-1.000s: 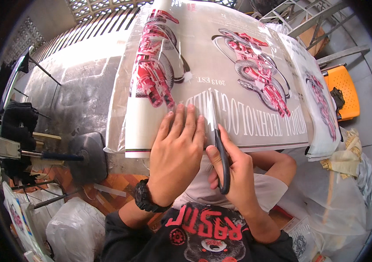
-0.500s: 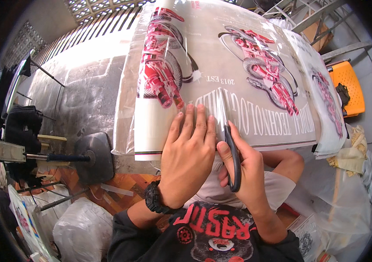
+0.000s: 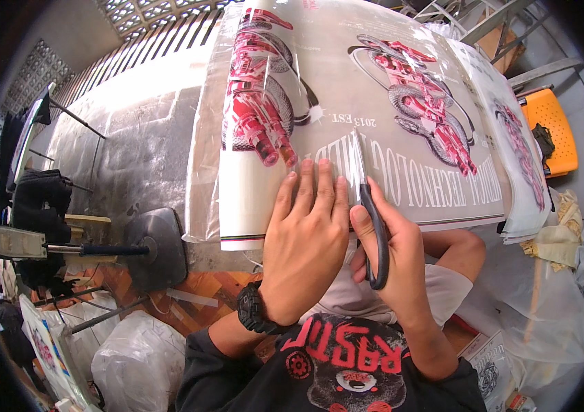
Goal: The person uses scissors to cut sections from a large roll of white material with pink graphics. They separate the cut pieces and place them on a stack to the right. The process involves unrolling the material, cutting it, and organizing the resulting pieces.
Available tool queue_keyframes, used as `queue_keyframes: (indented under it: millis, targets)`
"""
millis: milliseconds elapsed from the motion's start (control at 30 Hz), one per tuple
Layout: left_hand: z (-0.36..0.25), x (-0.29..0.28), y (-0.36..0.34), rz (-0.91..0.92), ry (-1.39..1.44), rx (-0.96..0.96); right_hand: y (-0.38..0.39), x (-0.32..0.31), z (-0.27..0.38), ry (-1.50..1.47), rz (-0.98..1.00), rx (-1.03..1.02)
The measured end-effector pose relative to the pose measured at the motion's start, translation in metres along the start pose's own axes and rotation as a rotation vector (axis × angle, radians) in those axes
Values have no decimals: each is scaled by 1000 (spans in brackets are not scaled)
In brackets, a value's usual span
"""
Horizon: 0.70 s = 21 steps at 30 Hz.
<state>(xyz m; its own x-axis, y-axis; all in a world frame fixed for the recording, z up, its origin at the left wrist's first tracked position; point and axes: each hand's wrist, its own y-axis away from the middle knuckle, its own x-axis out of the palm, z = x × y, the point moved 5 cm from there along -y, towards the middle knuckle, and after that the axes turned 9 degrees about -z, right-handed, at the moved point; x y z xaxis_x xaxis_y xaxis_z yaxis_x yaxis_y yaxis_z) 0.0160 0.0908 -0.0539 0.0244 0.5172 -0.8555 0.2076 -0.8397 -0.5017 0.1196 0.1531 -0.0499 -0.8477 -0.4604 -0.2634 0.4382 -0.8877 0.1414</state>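
A large clear printed film sheet (image 3: 436, 185) with red and grey coiled-snake designs and white lettering lies over the table. My left hand (image 3: 312, 233) rests flat on its near edge, fingers stretched out and slightly apart, beside a pale rolled-looking strip (image 3: 242, 199). Just to the right, my right hand (image 3: 402, 254) grips scissors (image 3: 378, 237) by their black handles. Their blades point away from me over the lettering, close to my left fingertips. Glare on the blades hides exactly where they meet the film.
More printed sheets (image 3: 522, 165) overhang the table's right side. An orange plastic seat (image 3: 556, 134) stands beyond them. To the left are a press-like machine with a long handle (image 3: 110, 250) and a dark square plate (image 3: 161, 240). Bundled clear plastic (image 3: 134, 360) lies at lower left.
The scissors have moved slightly farther away from me across the film. My left hand stays flat at about the same place on the sheet. The whole view has shifted a little.
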Motion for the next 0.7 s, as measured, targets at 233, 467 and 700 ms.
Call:
queue_keyframes:
  millis: [233,467,700]
  targets:
    - [1,-1,-1,-1,20,-7,-4,-1,1,-13,12,16]
    - [-1,-1,-2,-3,72,-3,-9,-4,3,32,22,5]
    - [-1,-3,-1,-4,64,-9,-15,-6,6,86,55,3]
